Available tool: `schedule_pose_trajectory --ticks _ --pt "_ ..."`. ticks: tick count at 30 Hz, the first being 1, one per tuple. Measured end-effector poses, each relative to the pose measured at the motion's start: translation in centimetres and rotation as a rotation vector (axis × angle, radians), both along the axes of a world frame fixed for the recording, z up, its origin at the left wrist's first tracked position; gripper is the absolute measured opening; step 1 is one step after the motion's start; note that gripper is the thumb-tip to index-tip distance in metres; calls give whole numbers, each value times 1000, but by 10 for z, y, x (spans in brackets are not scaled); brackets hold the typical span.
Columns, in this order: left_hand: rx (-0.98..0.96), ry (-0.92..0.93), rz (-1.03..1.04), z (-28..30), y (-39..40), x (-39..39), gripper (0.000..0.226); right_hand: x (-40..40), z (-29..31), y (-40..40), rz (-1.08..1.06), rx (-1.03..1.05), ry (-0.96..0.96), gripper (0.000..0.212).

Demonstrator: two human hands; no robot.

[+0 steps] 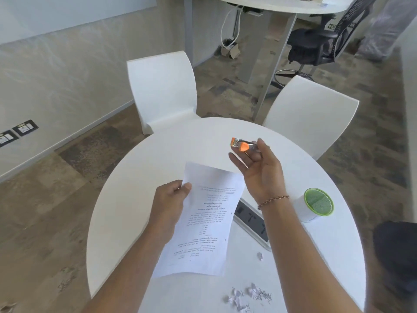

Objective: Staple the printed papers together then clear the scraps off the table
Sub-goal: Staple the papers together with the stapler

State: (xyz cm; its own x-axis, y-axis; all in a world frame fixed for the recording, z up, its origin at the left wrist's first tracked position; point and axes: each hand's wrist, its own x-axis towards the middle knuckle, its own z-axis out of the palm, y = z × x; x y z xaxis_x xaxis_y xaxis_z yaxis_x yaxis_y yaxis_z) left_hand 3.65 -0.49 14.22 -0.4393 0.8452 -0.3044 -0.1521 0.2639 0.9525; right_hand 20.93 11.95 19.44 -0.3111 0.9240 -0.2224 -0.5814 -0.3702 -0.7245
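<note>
Head view: left hand pinches flat papers; right hand grips stapler.

You have open tabletop along the far and left edges, with nothing standing there. Toward the right edge a green-rimmed cup blocks the way, and a dark inset panel lies just left of it. Paper scraps litter the near edge, and one small scrap lies beyond them.

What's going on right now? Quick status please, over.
Left hand holds printed papers above table. Right hand holds orange stapler, apart from papers. Scraps on table near edge. Nothing in the way.
</note>
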Motion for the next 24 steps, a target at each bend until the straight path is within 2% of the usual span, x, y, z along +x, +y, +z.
schedule_pose_trajectory --ticks 4,7,9,15,20,24 --pt "16 65 5 11 -3 10 39 -34 20 0 -128 -27 -201 7" --pt "44 105 4 16 -6 17 35 -56 25 -3 -206 62 -480 14" --pt "61 137 -6 21 -7 22 30 -64 29 -7 -263 138 -645 11" --pt "84 267 -48 25 -10 25 42 -71 27 -12 -234 279 -948 12" --pt "81 321 -77 29 -10 28 42 -69 27 -19 -151 313 -1046 14" --pt "54 288 -128 24 -8 27 38 -66 25 -19 -123 318 -1067 23"
